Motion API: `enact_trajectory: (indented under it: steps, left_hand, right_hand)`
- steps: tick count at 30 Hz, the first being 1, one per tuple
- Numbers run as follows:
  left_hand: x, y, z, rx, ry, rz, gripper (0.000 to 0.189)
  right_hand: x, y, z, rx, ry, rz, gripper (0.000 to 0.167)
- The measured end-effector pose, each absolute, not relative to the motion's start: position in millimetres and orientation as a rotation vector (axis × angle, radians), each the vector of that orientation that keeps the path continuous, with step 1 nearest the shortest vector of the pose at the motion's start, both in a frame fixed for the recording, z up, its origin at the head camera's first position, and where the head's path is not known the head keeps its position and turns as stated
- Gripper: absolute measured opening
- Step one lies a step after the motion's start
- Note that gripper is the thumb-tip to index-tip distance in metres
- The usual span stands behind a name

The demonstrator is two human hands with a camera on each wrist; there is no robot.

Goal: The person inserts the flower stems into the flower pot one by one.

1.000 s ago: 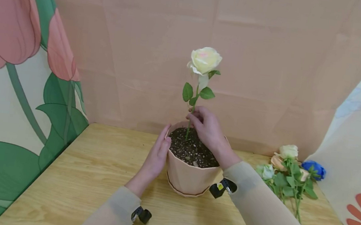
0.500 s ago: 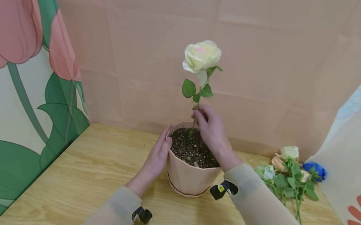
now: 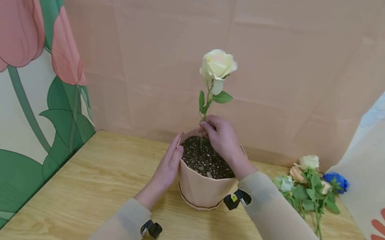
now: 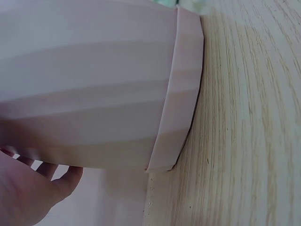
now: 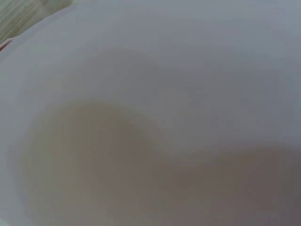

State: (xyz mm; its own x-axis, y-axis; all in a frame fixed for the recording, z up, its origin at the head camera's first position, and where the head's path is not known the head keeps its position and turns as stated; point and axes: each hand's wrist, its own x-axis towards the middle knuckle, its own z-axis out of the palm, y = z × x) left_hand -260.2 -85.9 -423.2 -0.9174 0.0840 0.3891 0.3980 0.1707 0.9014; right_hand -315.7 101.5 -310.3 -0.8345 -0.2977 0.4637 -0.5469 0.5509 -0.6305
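A cream white rose (image 3: 218, 65) with a green stem stands upright in dark soil (image 3: 205, 161) inside a pale pink flowerpot (image 3: 203, 192). Over the soil, my right hand (image 3: 224, 139) pinches the stem low down, below the leaves. My left hand (image 3: 167, 166) rests against the pot's left side near the rim, fingers fairly straight. From the left wrist, the fingers (image 4: 70, 179) show at the pot wall (image 4: 94, 94), while the pot's base tray (image 4: 181, 89) sits on the wood. A blurred pale surface (image 5: 188, 70) fills most of the right wrist view.
To the right on the wooden table (image 3: 99, 188) lies a bunch of loose roses (image 3: 310, 193) in white, peach and pale green, with a blue one (image 3: 336, 182). A pink cloth backdrop (image 3: 150, 52) hangs behind; printed flower panels flank both sides.
The rose head swayed left and up, then came back right and down, and its leaves turned. My right hand moved slightly with the stem. My left hand stayed at the pot.
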Motion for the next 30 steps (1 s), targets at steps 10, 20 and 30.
enact_trajectory:
  steps: [10,20,30]
  left_hand:
    - [-263,-86,-420,-0.473,-2.199,-1.805,0.06]
    - [-260,-90,-425,-0.456,-2.201,-1.835,0.058]
    - [-262,-92,-428,-0.451,-2.203,-1.816,0.058]
  right_hand:
    - [-317,101,-309,0.7,-2.519,1.073,0.02]
    - [-320,102,-317,0.652,-2.524,1.137,0.019]
    - [-318,100,-319,0.628,-2.539,1.176,0.021]
